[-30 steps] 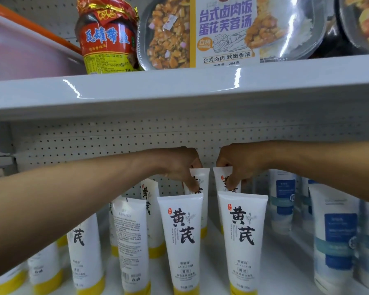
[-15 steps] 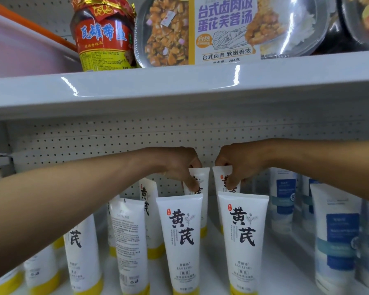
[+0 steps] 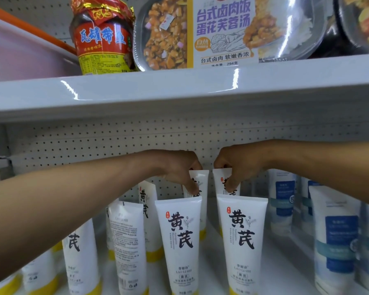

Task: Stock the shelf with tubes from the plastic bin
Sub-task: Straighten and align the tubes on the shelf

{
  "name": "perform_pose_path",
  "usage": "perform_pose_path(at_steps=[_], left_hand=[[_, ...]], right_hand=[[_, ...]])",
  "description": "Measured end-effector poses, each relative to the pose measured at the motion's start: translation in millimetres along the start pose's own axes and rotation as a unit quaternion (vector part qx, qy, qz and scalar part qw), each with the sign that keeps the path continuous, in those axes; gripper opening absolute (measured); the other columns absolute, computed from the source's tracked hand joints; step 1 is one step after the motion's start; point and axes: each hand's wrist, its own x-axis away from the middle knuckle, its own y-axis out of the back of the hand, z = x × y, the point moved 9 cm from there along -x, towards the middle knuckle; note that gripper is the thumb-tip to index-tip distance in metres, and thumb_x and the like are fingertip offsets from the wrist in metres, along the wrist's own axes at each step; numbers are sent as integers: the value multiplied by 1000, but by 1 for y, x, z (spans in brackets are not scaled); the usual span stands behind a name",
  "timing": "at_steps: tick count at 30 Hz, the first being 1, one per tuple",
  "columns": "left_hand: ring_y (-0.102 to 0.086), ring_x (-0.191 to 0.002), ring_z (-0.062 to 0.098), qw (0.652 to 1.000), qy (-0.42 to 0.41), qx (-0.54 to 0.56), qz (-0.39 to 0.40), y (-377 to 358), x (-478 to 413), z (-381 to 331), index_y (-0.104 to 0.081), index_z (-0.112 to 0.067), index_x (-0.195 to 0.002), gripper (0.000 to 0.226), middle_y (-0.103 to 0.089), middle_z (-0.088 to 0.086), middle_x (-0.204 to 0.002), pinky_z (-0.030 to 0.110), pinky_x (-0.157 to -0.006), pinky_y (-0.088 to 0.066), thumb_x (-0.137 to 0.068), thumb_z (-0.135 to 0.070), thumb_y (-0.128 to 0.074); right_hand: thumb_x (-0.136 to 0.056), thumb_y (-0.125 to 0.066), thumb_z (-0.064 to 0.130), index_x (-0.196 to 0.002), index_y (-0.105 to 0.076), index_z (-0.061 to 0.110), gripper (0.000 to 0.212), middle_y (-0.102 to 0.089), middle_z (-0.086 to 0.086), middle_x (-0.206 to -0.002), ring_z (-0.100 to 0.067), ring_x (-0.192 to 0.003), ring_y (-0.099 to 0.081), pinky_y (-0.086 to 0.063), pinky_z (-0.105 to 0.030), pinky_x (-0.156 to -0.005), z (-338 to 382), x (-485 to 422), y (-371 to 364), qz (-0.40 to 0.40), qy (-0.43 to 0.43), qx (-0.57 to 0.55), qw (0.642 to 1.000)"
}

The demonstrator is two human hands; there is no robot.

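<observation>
Here the left hand (image 3: 175, 167) pinches the top of the left tube (image 3: 202, 179) in curled fingers (image 3: 193, 188), and the right hand (image 3: 241, 165) likewise pinches the right tube (image 3: 217, 179). Both tubes stand upright on the shelf (image 3: 211, 262), close before the pegboard (image 3: 115, 141); the front tubes (image 3: 179, 241) stand farther from it.

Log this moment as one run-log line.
stage: stocking shelf | left hand: pinches left rear tube | right hand: pinches right rear tube | rear tubes: upright, apart, behind front tubes
</observation>
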Motion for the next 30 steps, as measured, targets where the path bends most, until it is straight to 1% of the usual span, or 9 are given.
perform_pose_path(at_steps=[9, 12, 14, 16, 18, 20, 24, 28, 30], left_hand=[[-64, -97, 11, 1000, 1, 1, -6, 0, 2, 1, -69, -17, -113, 32, -71, -4, -109, 25, -88, -51, -84, -30, -73], [-62, -99, 11, 1000, 0, 1, -13, 3, 3, -2, -65, -19, -112, 33, -68, -6, -111, 23, -87, -50, -83, -32, -74], [-61, -105, 11, 999, -2, 12, -41, 17, 9, -4, -61, -23, -120, 41, -66, -8, -116, 29, -96, -49, -82, -36, -74], [-60, -110, 10, 995, -2, 34, -98, 39, 25, -7, -59, -28, -124, 44, -64, -10, -119, 33, -103, -46, -84, -42, -71], [-60, -110, 8, 987, -15, 64, -147, 57, 50, -14, -63, -33, -117, 33, -66, -13, -116, 32, -104, -45, -86, -43, -67], [-61, -106, 5, 982, -30, 87, -165, 64, 75, -21, -67, -35, -109, 22, -67, -16, -110, 29, -100, -46, -89, -43, -62], [-62, -103, -1, 981, -52, 89, -167, 63, 108, -23, -69, -32, -109, 22, -68, -17, -110, 23, -98, -47, -92, -41, -57], [-63, -103, -1, 987, -26, 65, -146, 59, 119, 4, -69, -30, -113, 21, -69, -15, -111, 22, -99, -47, -93, -30, -60], [-62, -106, -2, 992, 0, 47, -120, 58, 125, 25, -67, -30, -115, 23, -68, -15, -114, 20, -100, -46, -93, -25, -61]], right_hand=[[-80, -76, 27, -96, -63, 22, 22, -70, 2, -106, -15, -95, -67, -56, -35, -89, 2, 8, 4, -10, 7, 14, 1000], [-80, -74, 32, -108, -63, 18, 33, -67, 4, -107, -14, -97, -64, -54, -35, -92, 3, 15, 14, -39, 4, 40, 998], [-81, -72, 37, -116, -60, 22, 40, -62, 6, -113, -13, -103, -59, -50, -34, -96, 5, 24, 24, -75, 8, 51, 996], [-84, -70, 37, -120, -58, 25, 39, -58, 8, -118, -11, -109, -55, -45, -31, -99, 9, 38, 38, -131, 23, 30, 991], [-87, -66, 36, -116, -61, 27, 31, -61, 10, -115, -9, -108, -57, -45, -29, -99, 18, 54, 51, -174, 54, 10, 983], [-87, -65, 37, -108, -65, 27, 23, -66, 13, -106, -5, -101, -61, -49, -29, -95, 28, 68, 57, -195, 83, -12, 977], [-84, -66, 41, -100, -68, 32, 19, -69, 18, -94, 2, -90, -64, -52, -26, -88, 42, 85, 55, -193, 113, -35, 974], [-84, -64, 44, -101, -67, 34, 20, -68, 20, -95, 4, -89, -63, -52, -26, -88, 59, 82, 47, -169, 123, -24, 978], [-85, -64, 43, -102, -68, 33, 20, -69, 19, -95, 3, -89, -64, -53, -27, -88, 71, 72, 46, -158, 132, -14, 978]])
